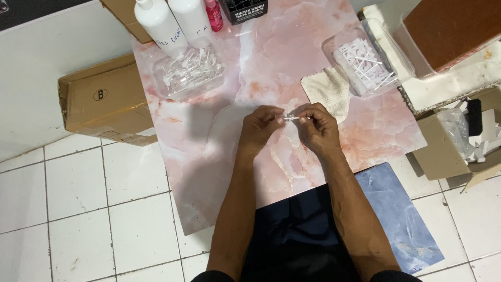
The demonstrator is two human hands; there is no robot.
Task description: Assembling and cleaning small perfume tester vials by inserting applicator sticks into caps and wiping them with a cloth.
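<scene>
A brown cardboard box point(107, 99) lies on the white tiled floor point(78, 209) off the pink marble board's point(209, 156) left edge. Two white bottles point(175, 21) with handwritten labels stand at its far edge, above a clear tray point(189, 73). Mid-board, left hand point(259, 128) and right hand point(318, 127) together pinch a thin white stick point(292, 118). A beige cloth point(327, 90) and a clear tub of sticks point(368, 57) sit far right.

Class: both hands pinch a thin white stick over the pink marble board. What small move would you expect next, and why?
Probably the left hand and right hand press the thin white stick together or pull it apart: each pinches one end. The clear tray of white sticks lies by the right hand.
</scene>
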